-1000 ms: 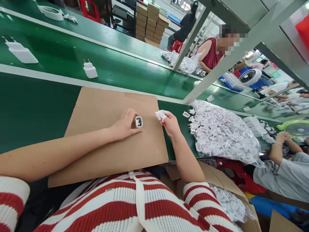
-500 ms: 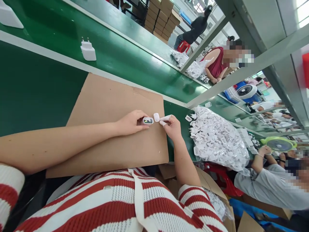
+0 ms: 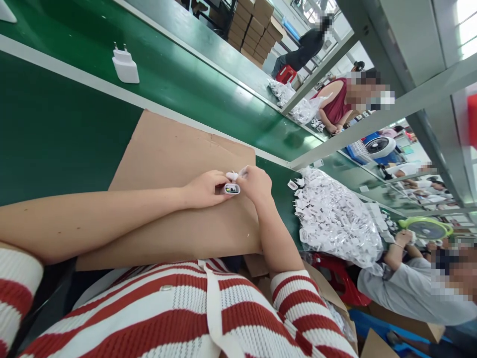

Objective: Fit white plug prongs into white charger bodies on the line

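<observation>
Over the sheet of cardboard (image 3: 179, 149), my left hand (image 3: 203, 190) is closed around a white charger housing (image 3: 233, 189). Its open end faces right and shows dark and yellow-green parts inside. My right hand (image 3: 258, 186) pinches a small white plug cap (image 3: 231, 176) just above that open end. Whether cap and housing touch I cannot tell. Fingers of the right hand hide part of the cap.
A clear bag of white plug parts (image 3: 335, 214) lies to the right, with a few loose ones beside it. One white charger (image 3: 125, 67) stands on the green conveyor (image 3: 179, 74). A co-worker in grey (image 3: 402, 288) sits at the right; another in dark red (image 3: 335, 102) works across.
My right hand has moved left and turned over, bringing the plug cap close above the housing. My left hand stays nearly in place. The view has shifted slightly.
</observation>
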`<state>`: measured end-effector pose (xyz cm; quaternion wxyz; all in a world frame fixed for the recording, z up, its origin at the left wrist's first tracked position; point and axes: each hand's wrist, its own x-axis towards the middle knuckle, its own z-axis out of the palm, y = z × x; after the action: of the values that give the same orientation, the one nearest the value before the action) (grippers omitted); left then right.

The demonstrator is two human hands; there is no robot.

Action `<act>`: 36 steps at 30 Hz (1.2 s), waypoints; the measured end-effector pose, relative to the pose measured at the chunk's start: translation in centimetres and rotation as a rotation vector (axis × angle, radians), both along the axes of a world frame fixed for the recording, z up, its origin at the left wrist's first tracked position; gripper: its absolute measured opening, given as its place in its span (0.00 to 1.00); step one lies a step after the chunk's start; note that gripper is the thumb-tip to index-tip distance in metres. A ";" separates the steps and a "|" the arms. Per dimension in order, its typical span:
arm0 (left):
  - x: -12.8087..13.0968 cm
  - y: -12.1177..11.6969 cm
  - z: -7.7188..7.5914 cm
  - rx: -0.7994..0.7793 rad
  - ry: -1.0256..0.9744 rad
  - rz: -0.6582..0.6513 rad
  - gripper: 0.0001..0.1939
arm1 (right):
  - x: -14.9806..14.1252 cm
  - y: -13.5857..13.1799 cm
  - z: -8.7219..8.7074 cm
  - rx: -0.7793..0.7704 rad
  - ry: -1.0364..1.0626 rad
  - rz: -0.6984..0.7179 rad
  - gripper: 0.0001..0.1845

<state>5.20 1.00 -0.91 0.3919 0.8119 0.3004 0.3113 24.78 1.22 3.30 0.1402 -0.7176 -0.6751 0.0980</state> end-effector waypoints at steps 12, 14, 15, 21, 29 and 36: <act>0.1 -0.1 0.2 0.032 0.000 0.012 0.13 | 2.6 -0.3 -2.2 0.036 0.731 0.025 0.18; 0.1 0.0 0.3 0.024 0.006 0.007 0.13 | 2.8 0.3 -2.6 -0.038 0.998 -0.013 0.16; 0.1 0.0 0.3 0.022 0.011 0.005 0.13 | 2.9 0.5 -2.9 -0.084 1.115 -0.024 0.15; 0.0 0.2 -0.1 0.026 0.019 0.001 0.11 | 2.9 0.7 -3.3 -0.027 1.064 -0.101 0.22; -0.4 0.9 -0.4 0.088 -0.037 0.208 0.10 | 0.0 -2.7 -0.6 0.186 0.809 0.252 0.11; -0.7 1.4 -0.4 0.055 -0.033 0.173 0.10 | -0.9 -1.8 -1.4 0.400 0.337 0.465 0.05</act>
<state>4.48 2.42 -1.29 0.3458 0.7882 0.3542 0.3656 23.89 -0.57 1.86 0.3614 -0.4766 -0.7938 0.1103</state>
